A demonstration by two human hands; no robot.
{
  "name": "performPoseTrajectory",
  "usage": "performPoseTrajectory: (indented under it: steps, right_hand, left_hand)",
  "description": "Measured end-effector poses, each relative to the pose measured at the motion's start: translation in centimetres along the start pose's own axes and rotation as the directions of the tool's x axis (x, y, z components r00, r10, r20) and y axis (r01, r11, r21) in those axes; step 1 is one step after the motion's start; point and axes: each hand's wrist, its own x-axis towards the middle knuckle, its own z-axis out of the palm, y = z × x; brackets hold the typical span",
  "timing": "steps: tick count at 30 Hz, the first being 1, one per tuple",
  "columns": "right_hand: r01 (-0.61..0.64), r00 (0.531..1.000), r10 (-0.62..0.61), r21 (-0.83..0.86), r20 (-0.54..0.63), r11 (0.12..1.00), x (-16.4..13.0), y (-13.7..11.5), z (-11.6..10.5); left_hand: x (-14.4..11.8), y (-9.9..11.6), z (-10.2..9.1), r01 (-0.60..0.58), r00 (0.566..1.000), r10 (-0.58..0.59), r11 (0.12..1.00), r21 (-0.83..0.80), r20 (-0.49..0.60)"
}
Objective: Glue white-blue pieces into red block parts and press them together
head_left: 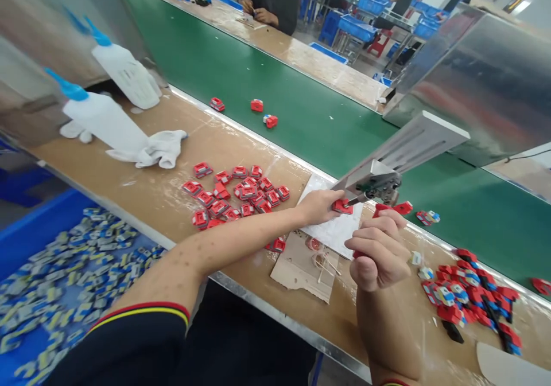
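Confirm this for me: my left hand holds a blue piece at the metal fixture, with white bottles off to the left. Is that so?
Not quite: the head view shows the piece in your left hand is red, not blue. The rest stands.

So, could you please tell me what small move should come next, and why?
I'd perhaps check the alignment of the red piece under the metal rod: the left hand holds it at the rod's tip, whether it sits squarely is unclear, and the right hand is curled close by.
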Motion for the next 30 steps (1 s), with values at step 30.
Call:
performPoseTrajectory:
  steps: [30]
  right_hand:
    - [-0.619, 0.77, 0.637, -0.267, -0.022, 0.739, -16.4, -10.4, -5.8]
  left_hand:
    - [-2.3, -10.1, -23.9, 0.637, 0.768, -0.478, 0.632, 0.44, -0.425]
